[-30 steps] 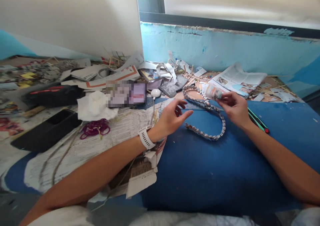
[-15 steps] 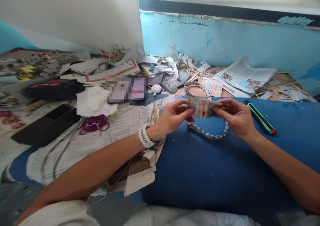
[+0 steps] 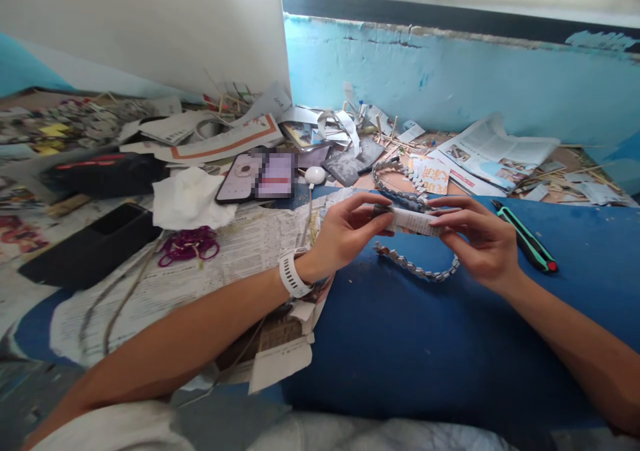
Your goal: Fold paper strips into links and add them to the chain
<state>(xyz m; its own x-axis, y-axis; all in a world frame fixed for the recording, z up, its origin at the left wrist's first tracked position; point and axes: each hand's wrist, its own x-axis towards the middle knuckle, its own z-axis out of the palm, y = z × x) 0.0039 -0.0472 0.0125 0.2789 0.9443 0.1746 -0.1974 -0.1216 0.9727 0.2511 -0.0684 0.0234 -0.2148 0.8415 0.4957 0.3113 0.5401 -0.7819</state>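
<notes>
A narrow folded strip of printed paper is stretched between my two hands above the blue tabletop. My left hand, with a white band at the wrist, pinches its left end between thumb and fingers. At the other end my right hand grips it the same way. Just beneath lies a curved chain of folded paper links, partly hidden by the hands and strip. A utility knife, black and green with a red end, rests to the right of my right hand.
Newspaper sheets cover the left side, with purple string, white tissue, a phone and a black case. Paper scraps, thin sticks and a folded newspaper lie along the back by the blue wall.
The paper has gone from a wider piece with an orange print facing me to a narrower folded strip showing white with text. Both hands keep hold of its ends.
</notes>
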